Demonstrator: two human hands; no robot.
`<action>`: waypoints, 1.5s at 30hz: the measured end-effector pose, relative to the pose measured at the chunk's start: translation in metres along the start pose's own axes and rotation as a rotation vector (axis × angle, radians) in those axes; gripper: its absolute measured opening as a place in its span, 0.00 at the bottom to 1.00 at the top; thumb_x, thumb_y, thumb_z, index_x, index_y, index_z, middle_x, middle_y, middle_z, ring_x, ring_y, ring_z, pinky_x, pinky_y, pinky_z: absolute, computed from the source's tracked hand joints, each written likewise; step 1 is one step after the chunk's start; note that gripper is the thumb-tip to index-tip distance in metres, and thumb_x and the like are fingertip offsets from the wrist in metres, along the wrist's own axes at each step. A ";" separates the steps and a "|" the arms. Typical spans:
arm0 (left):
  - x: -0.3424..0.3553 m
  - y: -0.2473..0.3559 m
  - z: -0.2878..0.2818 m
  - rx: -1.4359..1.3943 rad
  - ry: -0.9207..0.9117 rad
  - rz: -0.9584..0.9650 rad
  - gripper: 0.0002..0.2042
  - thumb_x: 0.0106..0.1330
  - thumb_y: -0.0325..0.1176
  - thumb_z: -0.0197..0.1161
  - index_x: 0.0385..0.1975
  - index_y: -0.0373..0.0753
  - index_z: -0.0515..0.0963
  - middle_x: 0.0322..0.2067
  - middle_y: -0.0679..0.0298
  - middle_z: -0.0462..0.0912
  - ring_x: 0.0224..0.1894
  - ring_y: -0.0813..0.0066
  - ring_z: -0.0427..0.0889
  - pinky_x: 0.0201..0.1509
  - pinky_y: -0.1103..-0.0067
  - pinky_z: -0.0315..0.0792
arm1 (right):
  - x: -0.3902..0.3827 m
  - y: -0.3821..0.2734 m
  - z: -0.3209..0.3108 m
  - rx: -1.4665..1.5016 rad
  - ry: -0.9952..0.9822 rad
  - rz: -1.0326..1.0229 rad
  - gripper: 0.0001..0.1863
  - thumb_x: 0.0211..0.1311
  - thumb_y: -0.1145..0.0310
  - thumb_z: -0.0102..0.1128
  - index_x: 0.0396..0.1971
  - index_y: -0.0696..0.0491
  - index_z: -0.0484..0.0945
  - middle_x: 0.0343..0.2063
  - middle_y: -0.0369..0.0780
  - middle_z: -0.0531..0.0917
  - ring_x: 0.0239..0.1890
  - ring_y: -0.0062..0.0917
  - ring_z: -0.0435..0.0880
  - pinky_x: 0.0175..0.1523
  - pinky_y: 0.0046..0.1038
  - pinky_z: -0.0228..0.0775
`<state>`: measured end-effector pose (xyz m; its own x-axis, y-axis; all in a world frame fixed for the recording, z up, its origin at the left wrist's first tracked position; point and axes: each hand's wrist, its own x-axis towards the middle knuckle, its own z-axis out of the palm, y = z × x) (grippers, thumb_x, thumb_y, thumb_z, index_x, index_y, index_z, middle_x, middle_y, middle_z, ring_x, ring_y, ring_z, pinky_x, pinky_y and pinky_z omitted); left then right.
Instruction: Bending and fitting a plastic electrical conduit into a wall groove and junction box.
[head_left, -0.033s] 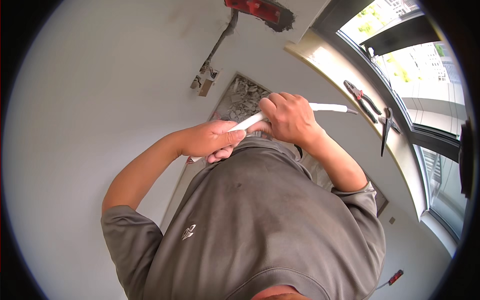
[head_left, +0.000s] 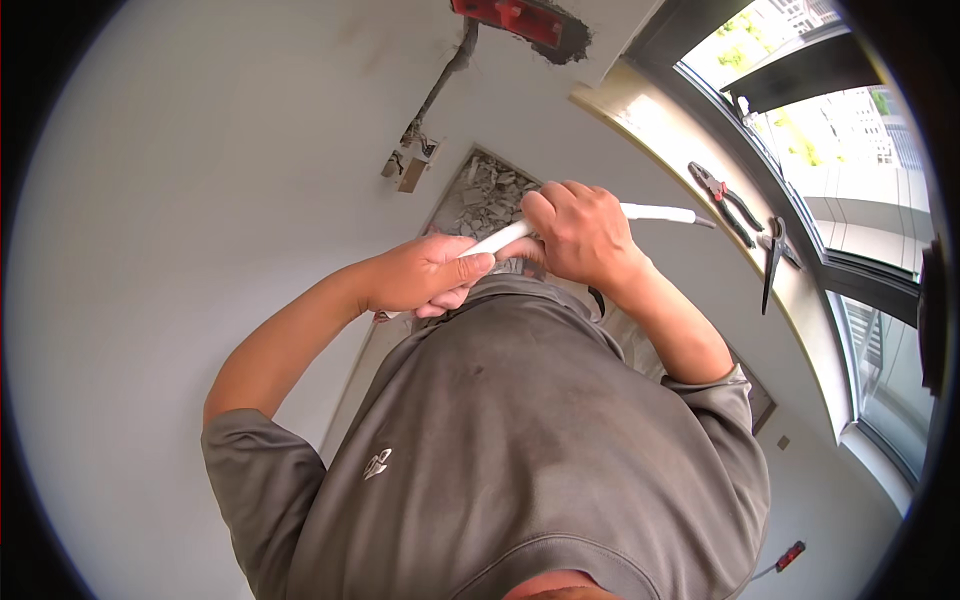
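A slim white plastic pipe (head_left: pixel 660 213) runs slantwise across the front of my body, bending slightly near my right hand. My left hand (head_left: pixel 425 275) is closed around its lower left part, thumb lying along the top. Higher up and to the right, my right hand (head_left: pixel 580 230) wraps over the pipe with curled fingers. The pipe's right end sticks out past that hand, and a thin grey-brown tip (head_left: pixel 705 222) protrudes from it. My left hand mostly covers the other end.
Pliers with black and red handles (head_left: pixel 725 205) and a second dark tool (head_left: pixel 773 265) lie on the window sill (head_left: pixel 655 125) at right. Beyond my hands is a patch of broken rubble (head_left: pixel 485 195). A red box (head_left: pixel 510 20) sits in a chiselled wall recess.
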<state>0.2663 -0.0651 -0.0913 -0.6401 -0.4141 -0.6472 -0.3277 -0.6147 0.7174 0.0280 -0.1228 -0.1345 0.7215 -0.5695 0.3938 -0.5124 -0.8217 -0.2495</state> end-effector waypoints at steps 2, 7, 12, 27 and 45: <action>0.004 0.001 0.005 -0.171 0.058 0.075 0.18 0.77 0.52 0.49 0.35 0.42 0.67 0.17 0.74 0.63 0.17 0.88 0.57 0.18 0.86 0.56 | 0.006 0.008 -0.002 -0.061 0.051 -0.022 0.32 0.52 0.33 0.59 0.18 0.50 0.69 0.16 0.36 0.70 0.18 0.27 0.75 0.21 0.29 0.65; 0.002 0.011 0.019 -0.308 0.101 0.124 0.18 0.76 0.51 0.51 0.37 0.40 0.69 0.18 0.76 0.61 0.17 0.89 0.56 0.18 0.87 0.56 | 0.013 0.012 -0.016 -0.101 0.083 -0.041 0.33 0.50 0.32 0.61 0.18 0.51 0.68 0.16 0.36 0.70 0.17 0.27 0.75 0.20 0.29 0.65; 0.000 0.006 0.023 -0.367 0.135 0.137 0.18 0.76 0.51 0.51 0.38 0.39 0.69 0.18 0.76 0.61 0.17 0.90 0.57 0.18 0.88 0.56 | 0.007 0.000 -0.014 -0.052 0.019 0.104 0.32 0.47 0.36 0.64 0.20 0.53 0.67 0.17 0.37 0.68 0.18 0.29 0.74 0.22 0.29 0.66; -0.001 -0.002 0.010 0.018 0.219 0.230 0.16 0.79 0.48 0.47 0.38 0.40 0.68 0.18 0.74 0.64 0.17 0.88 0.60 0.20 0.86 0.57 | 0.003 0.016 -0.016 0.039 -0.111 0.031 0.25 0.57 0.45 0.63 0.23 0.53 0.69 0.20 0.38 0.73 0.22 0.33 0.77 0.26 0.33 0.68; 0.020 0.023 0.014 -0.039 0.270 0.291 0.15 0.77 0.46 0.51 0.37 0.39 0.69 0.20 0.74 0.65 0.20 0.88 0.61 0.22 0.85 0.60 | 0.018 0.032 -0.033 -0.138 0.068 -0.076 0.26 0.58 0.41 0.60 0.21 0.51 0.70 0.15 0.34 0.70 0.18 0.26 0.76 0.21 0.29 0.67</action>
<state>0.2366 -0.0782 -0.0838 -0.4951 -0.7331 -0.4662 -0.1295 -0.4683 0.8740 0.0092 -0.1585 -0.1062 0.7299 -0.4993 0.4668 -0.5201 -0.8488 -0.0946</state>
